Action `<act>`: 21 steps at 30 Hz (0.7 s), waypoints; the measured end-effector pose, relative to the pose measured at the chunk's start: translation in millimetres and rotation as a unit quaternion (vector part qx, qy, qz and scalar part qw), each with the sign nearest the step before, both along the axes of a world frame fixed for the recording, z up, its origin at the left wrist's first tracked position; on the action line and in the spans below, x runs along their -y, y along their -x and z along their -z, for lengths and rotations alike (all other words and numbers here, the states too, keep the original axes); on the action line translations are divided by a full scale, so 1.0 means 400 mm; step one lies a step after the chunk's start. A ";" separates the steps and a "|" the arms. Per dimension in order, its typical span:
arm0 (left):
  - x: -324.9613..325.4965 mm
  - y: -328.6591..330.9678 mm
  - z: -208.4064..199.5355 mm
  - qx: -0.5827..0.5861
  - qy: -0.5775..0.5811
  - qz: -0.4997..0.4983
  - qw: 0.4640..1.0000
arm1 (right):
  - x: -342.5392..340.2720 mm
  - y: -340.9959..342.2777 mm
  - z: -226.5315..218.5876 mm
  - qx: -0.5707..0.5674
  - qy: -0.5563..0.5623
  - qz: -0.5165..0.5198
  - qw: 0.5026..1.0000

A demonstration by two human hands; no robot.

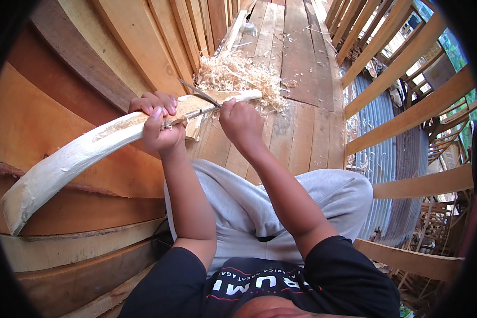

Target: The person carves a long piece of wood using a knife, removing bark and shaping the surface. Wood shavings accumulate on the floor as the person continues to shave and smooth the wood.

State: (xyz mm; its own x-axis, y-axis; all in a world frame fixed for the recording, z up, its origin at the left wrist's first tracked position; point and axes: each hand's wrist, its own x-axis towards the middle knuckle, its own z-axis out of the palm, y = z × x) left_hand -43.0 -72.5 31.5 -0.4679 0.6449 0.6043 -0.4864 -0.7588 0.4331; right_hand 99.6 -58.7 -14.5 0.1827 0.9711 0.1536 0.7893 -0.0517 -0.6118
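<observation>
A long, curved piece of pale wood [77,153] slants from the lower left up to the middle, its far end near a heap of shavings. My left hand [161,124] is closed around it toward its upper part. Small curled shavings show by the left thumb. In my right fist [242,124] is a knife [199,93]; its handle is hidden by the fingers. The narrow dark blade points up and left across the wood. A second thin dark line runs along the wood just below the blade, and I cannot tell what it is.
Pale wood shavings [238,79] lie heaped on the plank floor [307,127] ahead. Wide boards [90,69] stand along the left side. Slatted wooden railing [408,124] runs on the right, with corrugated metal sheeting [376,153] beyond it. My bent legs in grey trousers [323,199] are below the hands.
</observation>
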 end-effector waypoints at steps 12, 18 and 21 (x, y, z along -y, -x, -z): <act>-0.003 -0.002 0.005 0.068 0.051 -0.059 0.995 | -0.022 0.001 0.011 -0.017 0.047 -0.001 0.999; -0.004 0.001 0.014 0.064 0.043 -0.048 0.996 | -0.058 -0.029 0.042 -0.017 0.005 -0.020 1.000; -0.021 0.000 0.021 0.072 0.051 -0.060 0.994 | -0.060 -0.012 0.038 -0.014 0.022 -0.021 0.999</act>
